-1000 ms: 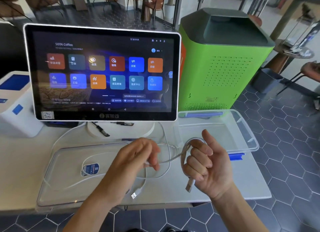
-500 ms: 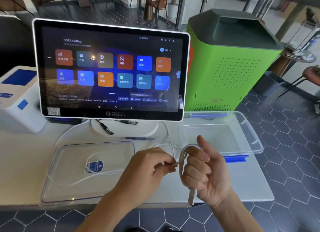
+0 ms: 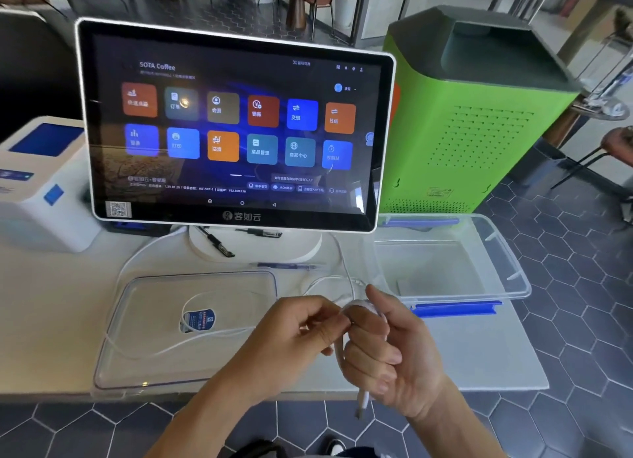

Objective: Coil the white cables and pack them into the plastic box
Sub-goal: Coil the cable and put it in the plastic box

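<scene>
Two hands meet above the table edge: the right hand point(image 3: 390, 351) is clenched around loops of white cable point(image 3: 359, 307), its plug dangling below, while the left hand point(image 3: 298, 334) pinches the strand beside it. Thin, light and floppy, the cable looks likely to spring loose, so holding the coil itself seems safest before moving it to the clear plastic box point(image 3: 513, 279) just beyond.

The left hand point(image 3: 291, 331) has closed in against the right hand point(image 3: 387, 351), shortening the white cable point(image 3: 337, 346).
</scene>
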